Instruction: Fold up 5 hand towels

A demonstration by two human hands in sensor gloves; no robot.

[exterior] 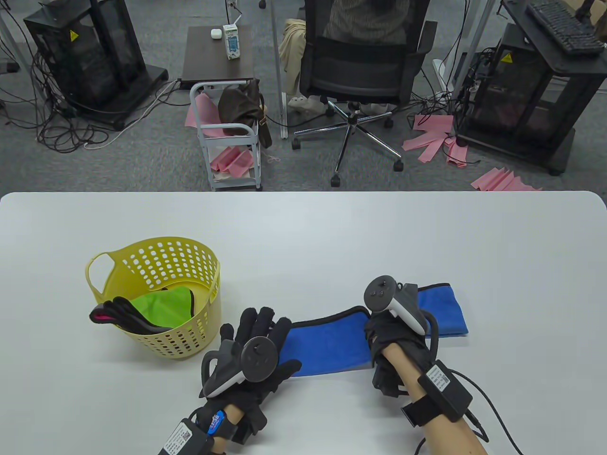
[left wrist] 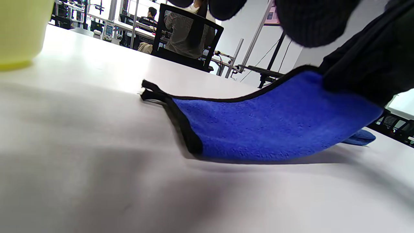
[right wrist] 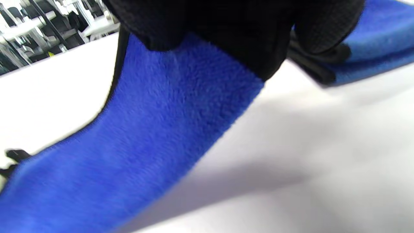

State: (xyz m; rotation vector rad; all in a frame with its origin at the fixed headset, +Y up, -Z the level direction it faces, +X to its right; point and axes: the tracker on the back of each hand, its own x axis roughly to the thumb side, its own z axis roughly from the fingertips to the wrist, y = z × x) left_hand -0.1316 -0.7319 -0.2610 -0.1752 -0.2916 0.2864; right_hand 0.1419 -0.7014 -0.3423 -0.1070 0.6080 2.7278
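Note:
A blue towel (exterior: 332, 339) with black trim lies as a long strip on the white table (exterior: 303, 237). My right hand (exterior: 381, 332) pinches it mid-length and holds that part up in a hump; the right wrist view shows the blue towel (right wrist: 155, 129) hanging from the gloved fingers (right wrist: 245, 32). The far right end lies flat. My left hand (exterior: 265, 327) is spread with straight fingers over the towel's left end, holding nothing. In the left wrist view, that end of the blue towel (left wrist: 258, 129) rests on the table under my fingertips (left wrist: 317, 22).
A yellow perforated basket (exterior: 199, 327) stands left of my left hand, holding a green towel (exterior: 161, 303) and dark folded ones (exterior: 118, 316). Beyond the table's far edge are an office chair (exterior: 360, 66) with a seated person and a small cart (exterior: 227, 137).

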